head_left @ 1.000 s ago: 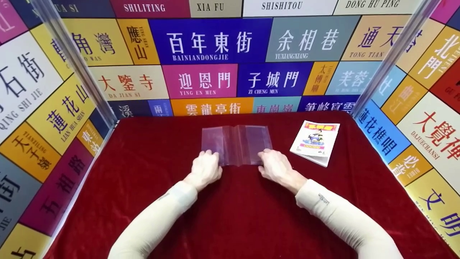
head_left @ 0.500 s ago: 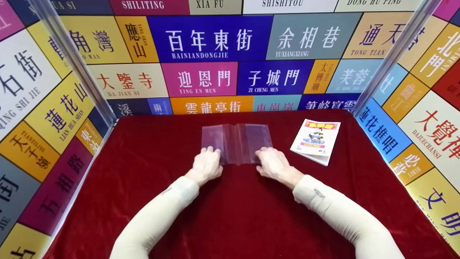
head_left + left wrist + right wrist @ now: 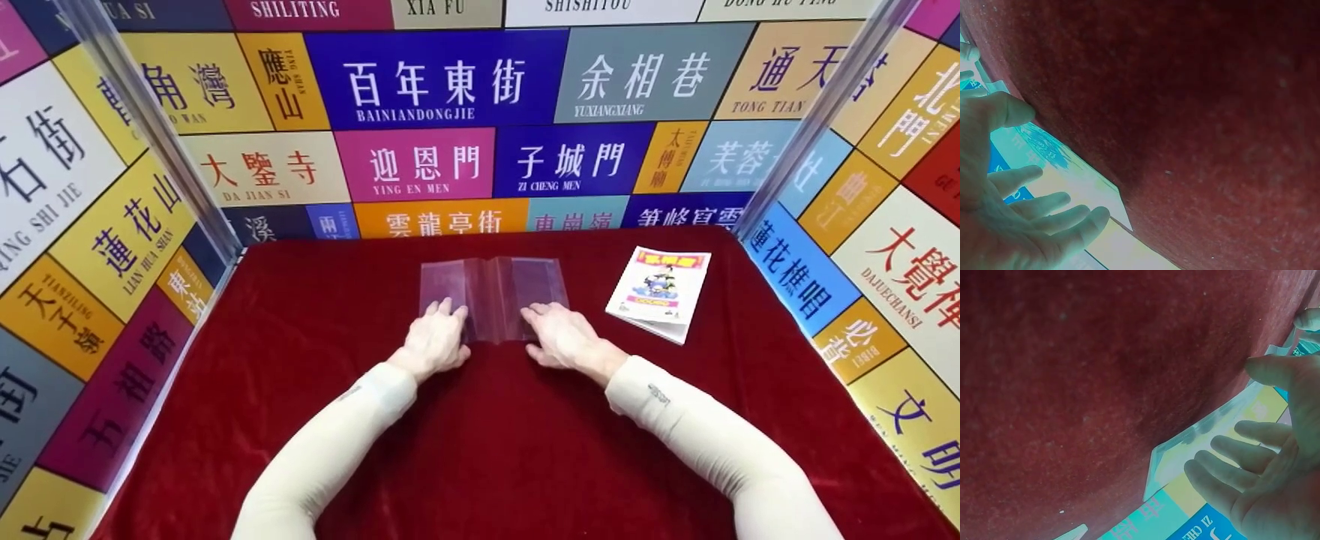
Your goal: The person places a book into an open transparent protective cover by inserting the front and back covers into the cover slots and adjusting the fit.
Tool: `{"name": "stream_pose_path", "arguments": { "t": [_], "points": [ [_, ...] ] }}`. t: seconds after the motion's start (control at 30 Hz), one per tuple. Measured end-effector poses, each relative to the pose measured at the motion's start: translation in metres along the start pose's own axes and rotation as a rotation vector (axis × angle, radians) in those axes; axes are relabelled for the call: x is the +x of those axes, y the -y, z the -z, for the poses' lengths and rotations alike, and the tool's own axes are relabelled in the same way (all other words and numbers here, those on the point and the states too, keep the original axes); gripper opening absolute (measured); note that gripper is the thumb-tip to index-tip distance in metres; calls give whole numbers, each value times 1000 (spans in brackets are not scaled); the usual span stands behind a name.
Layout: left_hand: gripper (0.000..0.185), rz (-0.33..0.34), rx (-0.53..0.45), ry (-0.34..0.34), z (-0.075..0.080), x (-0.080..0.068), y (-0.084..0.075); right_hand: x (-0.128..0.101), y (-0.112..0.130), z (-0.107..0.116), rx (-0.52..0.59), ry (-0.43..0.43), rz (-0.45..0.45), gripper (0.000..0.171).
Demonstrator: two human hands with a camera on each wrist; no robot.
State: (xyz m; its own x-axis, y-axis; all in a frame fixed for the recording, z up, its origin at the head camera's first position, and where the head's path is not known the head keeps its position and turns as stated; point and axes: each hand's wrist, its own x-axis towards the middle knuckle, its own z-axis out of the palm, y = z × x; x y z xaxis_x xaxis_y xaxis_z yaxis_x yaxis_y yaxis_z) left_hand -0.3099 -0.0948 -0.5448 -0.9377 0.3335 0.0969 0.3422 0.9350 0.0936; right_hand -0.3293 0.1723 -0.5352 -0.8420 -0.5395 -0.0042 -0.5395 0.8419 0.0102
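Note:
A clear plastic book cover [image 3: 492, 300] lies spread open on the red cloth, with a crease down its middle. At its near left corner is my left hand [image 3: 436, 337], fingers extended over the sheet and thumb at the near edge. My right hand [image 3: 566, 335] lies the same way over the near right part. In the left wrist view, the fingers of the left hand [image 3: 1013, 208] are spread and loosely bent above the shiny sheet [image 3: 1092, 180]. The right wrist view shows the right hand [image 3: 1266, 461] with relaxed, separate fingers beside the cover's corner [image 3: 1157, 464].
A thin white booklet [image 3: 664, 289] with a cartoon cover lies to the right of the plastic cover, its near edge slightly raised. Red velvet cloth [image 3: 480, 450] covers the table. Panels with printed street names [image 3: 442, 82] stand behind and on both sides.
Both hands have shifted slightly inward and forward over the cover, and their fingers have straightened from a more curled pose at its edges. Cover and booklet stay in place.

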Motion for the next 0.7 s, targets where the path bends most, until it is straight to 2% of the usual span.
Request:
{"name": "stream_pose_path", "arguments": {
  "t": [0.13,0.27,0.3,0.5,0.53,0.7],
  "points": [
    [77,8,-17,36,-1,1,1,1,-1,-3,-16,2,19,70],
    [75,10,-41,45,-4,1,2,1,-2,-5,-25,29,27,68],
    [74,0,-28,22,-9,2,4,1,-2,-5,-26,36,29,68],
    [65,-54,7,-13,-13,1,2,2,-1,-6,-11,45,43,63],
    [64,-58,1,4,-8,-1,-1,3,-2,-6,-12,40,45,63],
    [62,-94,52,-2,-10,-1,-2,3,-1,-6,-24,26,47,61]
  ]
}}
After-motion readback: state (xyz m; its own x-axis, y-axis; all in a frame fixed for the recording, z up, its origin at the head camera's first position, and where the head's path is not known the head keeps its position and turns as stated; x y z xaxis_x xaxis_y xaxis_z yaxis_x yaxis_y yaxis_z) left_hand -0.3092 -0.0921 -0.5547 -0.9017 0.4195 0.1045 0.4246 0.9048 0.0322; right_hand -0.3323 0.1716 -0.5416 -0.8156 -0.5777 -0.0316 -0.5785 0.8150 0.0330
